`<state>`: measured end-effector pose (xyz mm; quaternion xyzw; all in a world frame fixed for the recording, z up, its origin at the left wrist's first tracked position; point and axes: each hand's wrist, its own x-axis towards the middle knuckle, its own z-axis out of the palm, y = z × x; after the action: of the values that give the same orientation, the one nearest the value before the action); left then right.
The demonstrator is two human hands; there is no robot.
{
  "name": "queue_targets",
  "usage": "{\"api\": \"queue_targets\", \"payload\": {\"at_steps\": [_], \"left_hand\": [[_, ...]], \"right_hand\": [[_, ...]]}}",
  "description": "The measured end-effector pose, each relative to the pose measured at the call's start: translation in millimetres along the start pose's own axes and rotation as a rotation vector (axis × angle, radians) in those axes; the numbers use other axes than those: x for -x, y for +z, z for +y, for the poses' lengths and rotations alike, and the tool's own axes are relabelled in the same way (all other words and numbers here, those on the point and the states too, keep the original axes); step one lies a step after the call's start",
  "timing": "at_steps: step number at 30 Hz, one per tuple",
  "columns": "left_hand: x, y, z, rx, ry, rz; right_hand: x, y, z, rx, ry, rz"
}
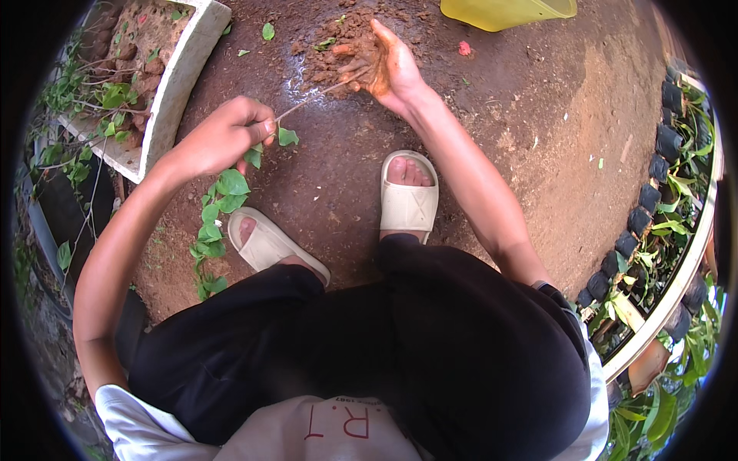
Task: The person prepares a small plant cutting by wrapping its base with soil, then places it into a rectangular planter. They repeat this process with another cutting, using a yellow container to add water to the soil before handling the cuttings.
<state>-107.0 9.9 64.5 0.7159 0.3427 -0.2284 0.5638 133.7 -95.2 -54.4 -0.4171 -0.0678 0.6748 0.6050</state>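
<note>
reddish-brown soil (492, 115) covers the ground, seen from above a squatting person in black trousers and cream slide sandals (409, 201). the left hand (223, 138) is closed in a pinch around a thin leafy cutting (223, 201); its bare stem end runs far and right toward a small mound of damp clay-coloured earth (342, 42), while its green leaves trail near, down past the left foot. the right hand (388, 65) is smeared with mud, fingers loosely curled and slightly spread, resting against the mound where the stem tip meets it. to the far left stands a white trough planter (181, 77) holding soil and twigs. a yellow plastic container (507, 11) sits at the far edge. along the right, black nursery bags (649, 196) of seedlings line a curved pale border.
</note>
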Motion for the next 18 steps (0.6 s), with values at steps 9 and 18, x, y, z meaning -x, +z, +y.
{"api": "queue_targets", "payload": {"at_steps": [9, 18], "left_hand": [[-11.7, 6.0, 1.5, 0.085, -0.001, -0.043], [-5.8, 12.7, 24.0, -0.07, -0.036, -0.036]], "right_hand": [[3.9, 14.9, 22.1, -0.007, -0.152, 0.253], [-0.4, 29.2, 14.6, 0.325, -0.046, 0.456]]}}
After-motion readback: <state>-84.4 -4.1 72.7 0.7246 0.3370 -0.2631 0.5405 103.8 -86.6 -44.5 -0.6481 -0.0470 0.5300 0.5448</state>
